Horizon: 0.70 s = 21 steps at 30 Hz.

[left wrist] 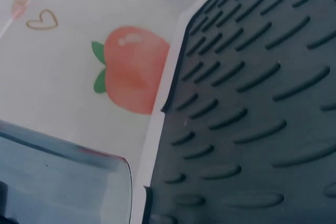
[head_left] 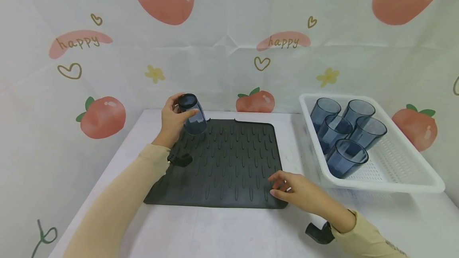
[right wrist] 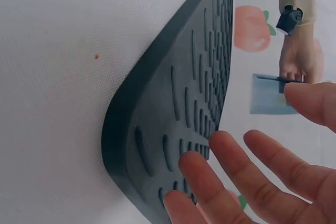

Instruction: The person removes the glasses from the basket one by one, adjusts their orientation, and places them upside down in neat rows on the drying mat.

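My left hand point(head_left: 170, 123) grips a blue drinking glass point(head_left: 195, 122) near its dark base. The glass is turned upside down and slightly tilted, over the far left corner of a black ridged drying mat point(head_left: 229, 166). In the left wrist view, part of the clear blue glass point(left wrist: 63, 182) shows at the lower left, with the mat's far edge beside it. My right hand point(head_left: 301, 192) hovers at the mat's near right corner, fingers loosely bent and holding nothing. Its spread fingers point(right wrist: 231, 158) overlap the mat in the right wrist view.
To the right stands a white plastic basket point(head_left: 401, 166) with several blue glasses point(head_left: 347, 156) upright or leaning at its left side. The mat lies on a white table point(head_left: 201, 230). Behind it hangs a white cloth point(head_left: 215, 67) printed with fruit.
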### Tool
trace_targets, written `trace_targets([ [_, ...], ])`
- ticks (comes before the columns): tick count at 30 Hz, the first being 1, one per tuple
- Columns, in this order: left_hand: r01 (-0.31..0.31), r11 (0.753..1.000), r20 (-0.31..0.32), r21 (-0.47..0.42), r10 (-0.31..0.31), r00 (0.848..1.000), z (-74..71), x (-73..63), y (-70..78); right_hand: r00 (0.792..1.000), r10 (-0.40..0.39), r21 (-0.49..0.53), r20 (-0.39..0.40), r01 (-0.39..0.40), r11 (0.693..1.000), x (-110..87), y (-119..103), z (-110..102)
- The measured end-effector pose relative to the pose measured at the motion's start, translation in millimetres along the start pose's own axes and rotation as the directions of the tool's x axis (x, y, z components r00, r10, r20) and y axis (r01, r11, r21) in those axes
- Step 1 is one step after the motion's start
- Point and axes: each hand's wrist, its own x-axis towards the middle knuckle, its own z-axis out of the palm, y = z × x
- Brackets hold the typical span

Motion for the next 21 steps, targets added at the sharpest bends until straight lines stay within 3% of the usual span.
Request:
trace_targets([
  [9,0.018,0.998,-0.062,0.062,-0.015,0.998,-5.8,6.3,-10.6,1.0,0.006,0.009,0.012,-0.006,1.0,-1.9,-1.5,-1.2],
  [21,0.059,0.993,-0.086,0.103,-0.05,0.995,-17.2,10.7,-26.7,1.0,0.011,-0.003,0.011,-0.011,1.0,-1.7,-2.0,-1.3],
])
